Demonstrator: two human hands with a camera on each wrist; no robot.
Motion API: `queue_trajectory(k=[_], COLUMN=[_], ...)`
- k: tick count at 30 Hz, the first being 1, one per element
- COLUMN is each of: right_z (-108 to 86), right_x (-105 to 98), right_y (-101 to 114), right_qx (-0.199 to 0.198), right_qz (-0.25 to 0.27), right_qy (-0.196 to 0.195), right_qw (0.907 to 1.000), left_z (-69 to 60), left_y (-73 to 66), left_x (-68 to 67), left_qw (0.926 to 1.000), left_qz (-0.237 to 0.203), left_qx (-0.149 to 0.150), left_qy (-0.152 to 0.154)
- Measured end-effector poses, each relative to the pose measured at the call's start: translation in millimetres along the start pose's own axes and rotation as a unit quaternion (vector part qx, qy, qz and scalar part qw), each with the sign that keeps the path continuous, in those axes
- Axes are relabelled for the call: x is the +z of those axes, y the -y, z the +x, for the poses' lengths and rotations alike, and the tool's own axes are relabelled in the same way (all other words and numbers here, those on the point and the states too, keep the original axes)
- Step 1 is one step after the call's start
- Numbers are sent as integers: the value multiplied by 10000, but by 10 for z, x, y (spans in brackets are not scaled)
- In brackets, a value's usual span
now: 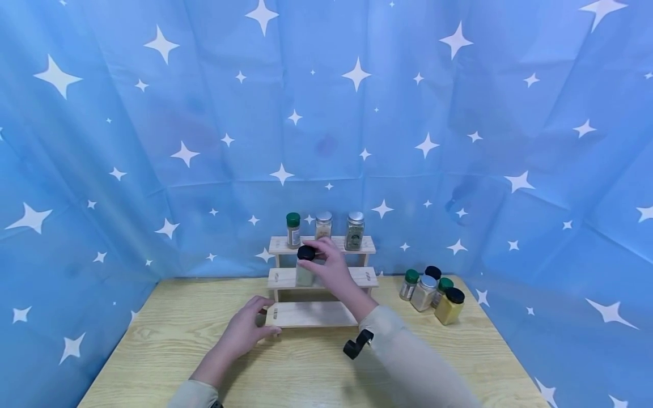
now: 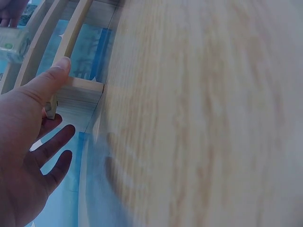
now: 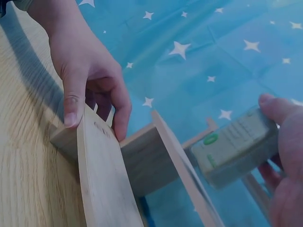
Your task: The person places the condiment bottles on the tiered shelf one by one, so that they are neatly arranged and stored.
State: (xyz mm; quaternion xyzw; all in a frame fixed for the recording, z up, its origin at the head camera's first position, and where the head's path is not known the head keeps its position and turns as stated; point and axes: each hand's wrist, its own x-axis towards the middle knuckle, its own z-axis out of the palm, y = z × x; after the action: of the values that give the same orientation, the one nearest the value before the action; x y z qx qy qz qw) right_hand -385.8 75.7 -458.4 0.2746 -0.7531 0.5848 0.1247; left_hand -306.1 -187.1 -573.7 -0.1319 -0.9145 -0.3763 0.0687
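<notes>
A three-tier wooden rack (image 1: 316, 315) stands on the table. The right hand (image 1: 334, 271) grips a black-capped jar (image 1: 305, 273) near its top, at the left part of the middle tier; in the right wrist view the jar (image 3: 236, 146) shows a pale label with a green mark. The left hand (image 1: 244, 330) pinches the left end of the lowest tier between thumb and fingers, as the left hand (image 2: 33, 127) also shows in the left wrist view. On the top tier stand a green-capped jar (image 1: 293, 230) and two silver-capped jars (image 1: 354, 231), one partly behind the right hand.
Right of the rack, several jars stand close together on the table (image 1: 204, 306), among them a yellow one with a black cap (image 1: 449, 307) and a silver-capped one (image 1: 423, 293). A blue curtain with white stars (image 1: 326, 113) surrounds the table's back and sides.
</notes>
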Motion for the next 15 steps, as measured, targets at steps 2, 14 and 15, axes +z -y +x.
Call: queue_trajectory(k=[2, 14, 15], right_z=[27, 115, 115], right_x=[44, 268, 279], right_y=[3, 2, -11], right_qx=[25, 49, 71], right_qz=[7, -123, -135], right_qy=[52, 286, 318], right_qw=[10000, 9995, 9994], left_z=[0, -3, -4], left_y=[4, -2, -2], left_x=[-1, -7, -5], left_qw=[10000, 10000, 10000], left_qz=[2, -37, -34], left_qx=[-4, -2, 2], left_qy=[3, -10, -4])
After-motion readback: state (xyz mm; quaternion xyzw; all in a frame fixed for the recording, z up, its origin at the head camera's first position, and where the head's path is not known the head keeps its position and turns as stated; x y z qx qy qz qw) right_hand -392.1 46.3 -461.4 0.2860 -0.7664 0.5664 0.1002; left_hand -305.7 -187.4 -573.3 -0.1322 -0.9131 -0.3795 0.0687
